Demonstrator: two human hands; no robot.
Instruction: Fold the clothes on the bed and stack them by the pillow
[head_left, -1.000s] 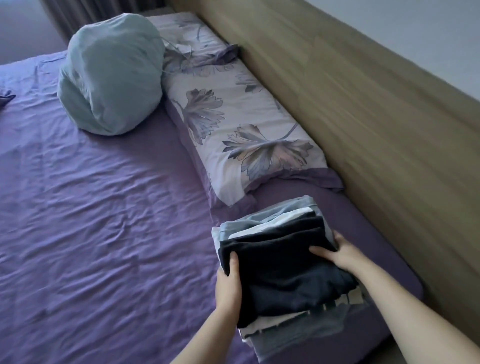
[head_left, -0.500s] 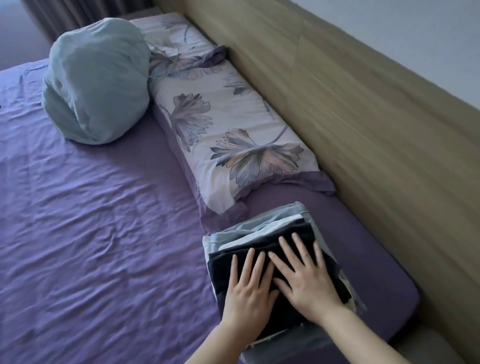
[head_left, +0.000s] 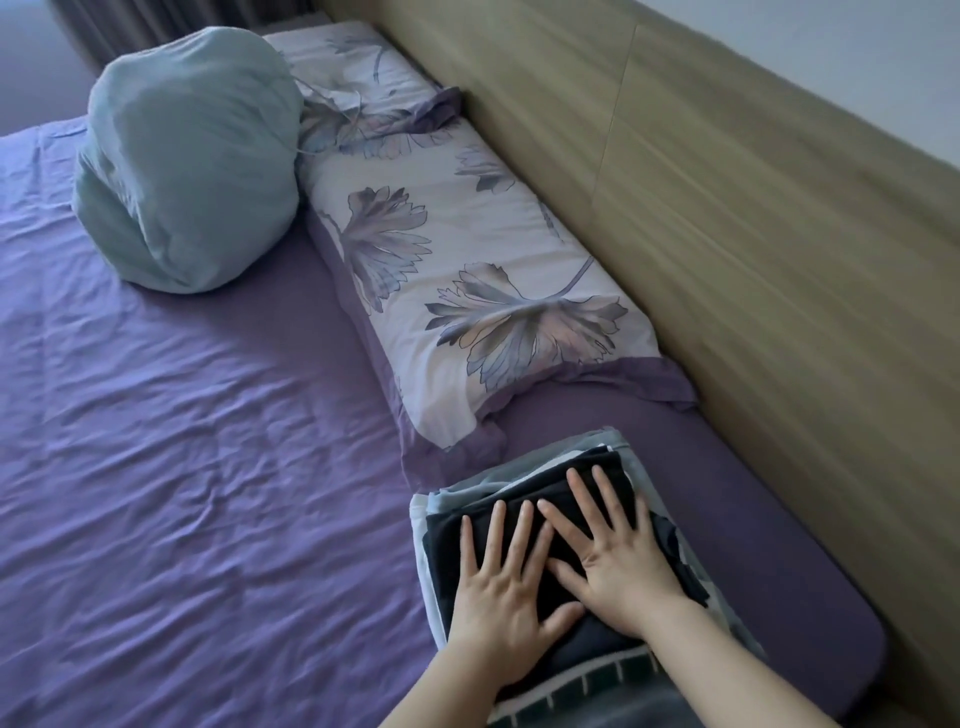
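Both bare forearms reach in from the lower edge and converge. The left hand (head_left: 501, 597) lies flat, palm down, fingers straight and slightly spread, thumb out toward the right hand. The right hand (head_left: 618, 564) lies flat just beside it, fingers splayed, its thumb and index finger touching the left hand's fingers.

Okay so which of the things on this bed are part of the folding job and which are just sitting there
Part of the job:
stack of folded clothes
floral pillow, which the stack lies beside
left hand and right hand, pressing flat on the stack

Just lying about:
teal bundle
purple sheet
wooden headboard
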